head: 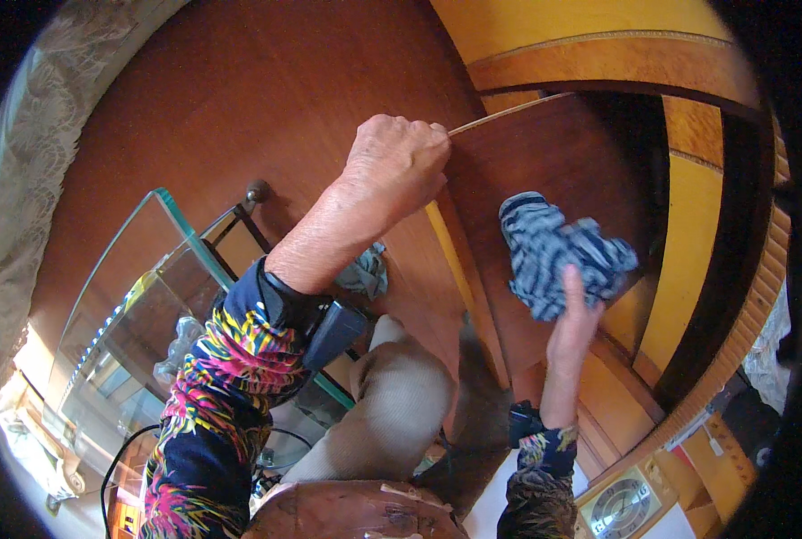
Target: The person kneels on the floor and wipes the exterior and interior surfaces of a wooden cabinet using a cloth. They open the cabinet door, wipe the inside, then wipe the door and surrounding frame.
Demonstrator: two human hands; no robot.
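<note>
My left hand (401,156) is closed around the upper corner of an open wooden door or panel (502,155), its fingertips hidden from me. My right hand (576,320) holds a crumpled black, white and blue-grey striped cloth (562,259) in front of the panel's brown face. The thumb lies over the cloth and is slightly blurred. Whether the cloth presses on the wood cannot be made out. A yellow strip (444,232) runs down the panel's near edge, below my left wrist.
To the left stands a glass-topped table (171,269) with a clear sheet edge. A grey-green cloth (372,271) lies beyond my knee (401,397). Yellow-and-brown wooden furniture (684,236) curves along the right. A clock (622,509) sits at lower right; a lace curtain (43,148) hangs at left.
</note>
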